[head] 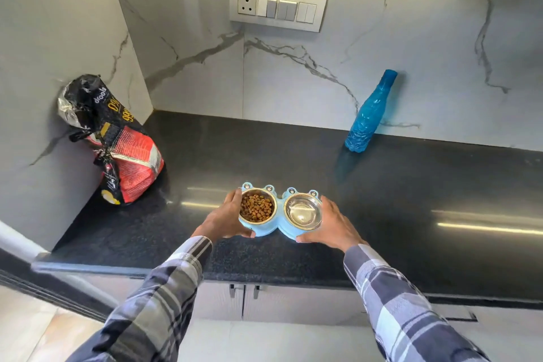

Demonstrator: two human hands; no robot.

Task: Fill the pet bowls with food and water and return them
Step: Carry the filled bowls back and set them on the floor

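A light blue double pet feeder sits on the black counter near its front edge. Its left steel bowl holds brown kibble. Its right steel bowl looks filled with clear water. My left hand grips the feeder's left end, thumb at the front. My right hand grips the right end the same way. A red and black pet food bag leans in the left corner. A blue water bottle stands capped against the back wall.
Marble walls close off the counter at the back and left. A switch panel is on the back wall. Cabinet doors with handles lie below the counter edge, and a tiled floor shows at the lower left.
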